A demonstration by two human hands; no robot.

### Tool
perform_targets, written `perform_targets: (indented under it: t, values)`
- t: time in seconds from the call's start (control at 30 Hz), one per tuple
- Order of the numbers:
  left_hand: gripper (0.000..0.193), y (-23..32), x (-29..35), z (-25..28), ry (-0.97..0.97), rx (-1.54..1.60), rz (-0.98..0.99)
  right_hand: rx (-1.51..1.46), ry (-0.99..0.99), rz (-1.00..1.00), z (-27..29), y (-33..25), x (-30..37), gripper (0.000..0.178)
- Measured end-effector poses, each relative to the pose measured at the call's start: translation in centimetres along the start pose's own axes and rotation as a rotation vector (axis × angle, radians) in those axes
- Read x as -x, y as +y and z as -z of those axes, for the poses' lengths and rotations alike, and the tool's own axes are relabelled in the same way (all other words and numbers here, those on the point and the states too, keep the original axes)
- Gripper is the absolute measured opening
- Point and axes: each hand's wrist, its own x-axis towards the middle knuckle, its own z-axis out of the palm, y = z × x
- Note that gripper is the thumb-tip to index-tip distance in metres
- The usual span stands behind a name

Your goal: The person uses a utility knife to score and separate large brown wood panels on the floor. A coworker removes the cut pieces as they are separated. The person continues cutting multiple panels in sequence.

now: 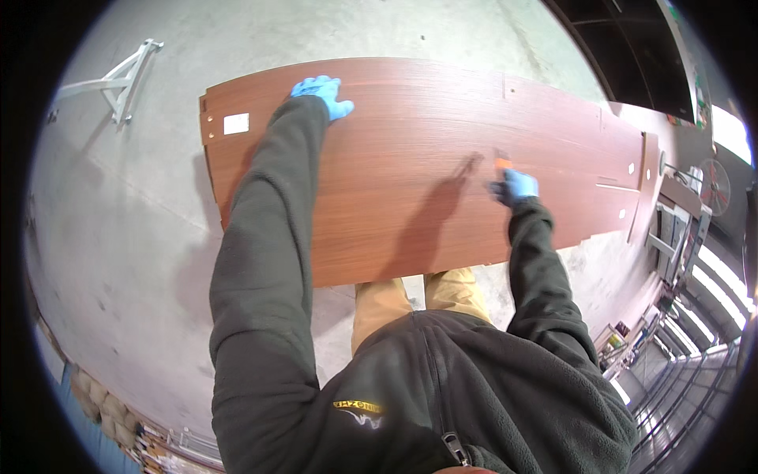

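The left hand [322,93] lies open and flat on the reddish wood panel [410,174]. The right hand [515,188] is closed around a small orange tool [502,163], its tip touching the panel.

We see an evenly lit, fairly bright scene, with daylight coming in from the windows [730,134] at the right edge, which are blown out to white. On the reddish wood panel [410,158] a soft shadow falls to the left of the right hand [517,188] (that hand is slightly blurred), and a fainter one darkens the concrete floor [134,221]. The fisheye bends straight edges, and we get a black vignette around the rim.
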Motion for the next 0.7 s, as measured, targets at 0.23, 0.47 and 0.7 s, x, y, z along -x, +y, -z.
perform_targets:
  t: [0.23, 0.47, 0.7]
  values:
    - [0.073, 1.8, -0.6, 0.5, -0.042, -0.083, 0.095, 0.196, -0.050, -0.058, 2.8, 2.5, 3.4, 0.028]
    - [0.089, 2.5, 0.5, -1.0, -0.002, -0.108, 0.090, 0.274, -0.289, -0.042, -2.8, 5.6, 7.2, 0.030]
    - [0.117, 7.2, 2.1, -3.0, 0.058, -0.180, 0.224, -0.107, 0.576, -0.036, 27.0, -0.6, -7.6, 0.032]
